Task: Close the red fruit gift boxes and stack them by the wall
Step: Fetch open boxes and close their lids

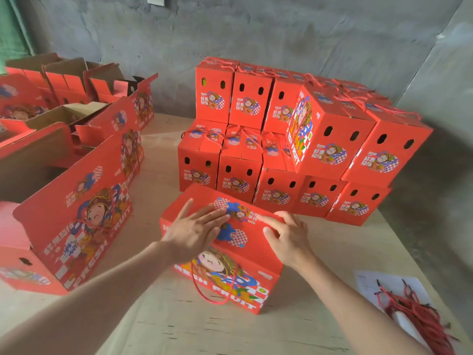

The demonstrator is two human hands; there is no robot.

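A red fruit gift box [238, 275] with a cartoon face and "FRESH FRUIT" lettering stands on the wooden floor in front of me, its red rope handle hanging down the front. My left hand [194, 231] lies flat with straight fingers on the box's top flap. My right hand [286, 237] touches the right part of the same flap, fingers bent over its edge. Behind it a stack of closed red boxes [302, 149] stands by the grey wall [256, 34], two or three layers high.
Several open red boxes [71, 206] with raised lids stand along the left side. A bundle of red rope handles [414, 308] lies on white paper [371, 280] at the lower right. Bare wooden floor [179, 329] stretches around the box.
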